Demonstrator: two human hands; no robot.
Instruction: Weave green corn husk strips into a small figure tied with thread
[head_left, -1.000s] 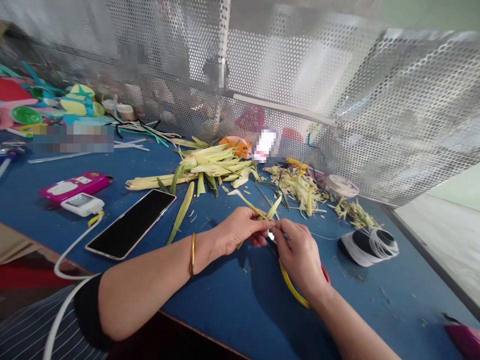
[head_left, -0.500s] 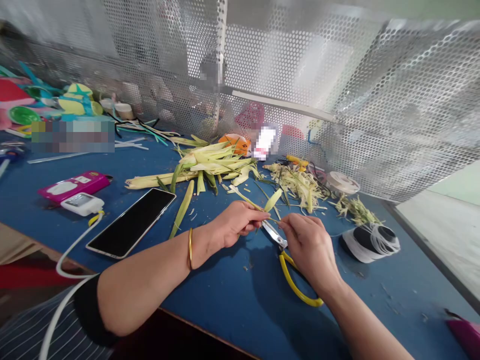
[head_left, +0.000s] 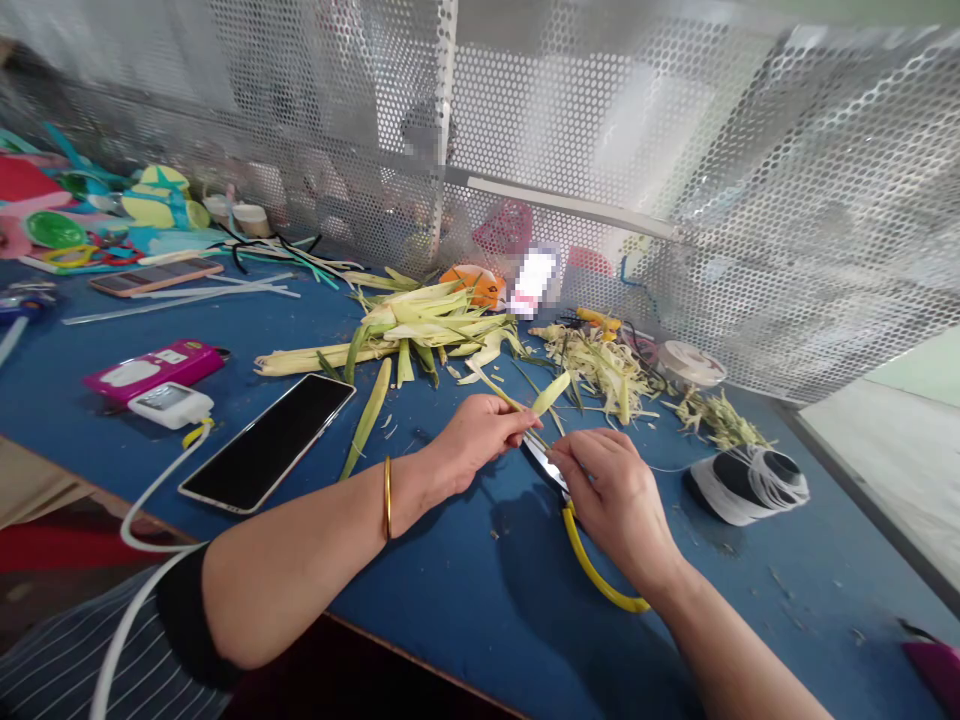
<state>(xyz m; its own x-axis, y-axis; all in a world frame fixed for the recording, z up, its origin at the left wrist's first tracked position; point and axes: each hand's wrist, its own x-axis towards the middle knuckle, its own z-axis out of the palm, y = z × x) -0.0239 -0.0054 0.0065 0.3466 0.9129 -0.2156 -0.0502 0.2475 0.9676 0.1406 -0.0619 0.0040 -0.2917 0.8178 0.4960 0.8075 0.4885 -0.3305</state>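
Note:
My left hand (head_left: 480, 438) pinches a thin pale green leaf strip (head_left: 551, 392) just above the blue table (head_left: 465, 600). My right hand (head_left: 611, 492) is closed close beside it, fingertips pinched on the strip's lower end, and lies over yellow-handled scissors (head_left: 592, 572) that rest on the table with their blades (head_left: 544, 462) pointing at my left hand. A gold bangle (head_left: 387, 497) sits on my left wrist.
A pile of green leaves (head_left: 420, 330) and a heap of shredded strips (head_left: 600, 368) lie behind my hands. A spool of white thread (head_left: 750, 482) stands to the right. A black phone (head_left: 270, 440), a pink case (head_left: 154, 367) and a white charger (head_left: 171, 404) lie to the left. Perforated metal screens (head_left: 600, 150) wall the back.
The leaf strip has been drawn up and to the right between my hands. My right hand shifted right, uncovering the scissor blades on the table. The view moved slightly.

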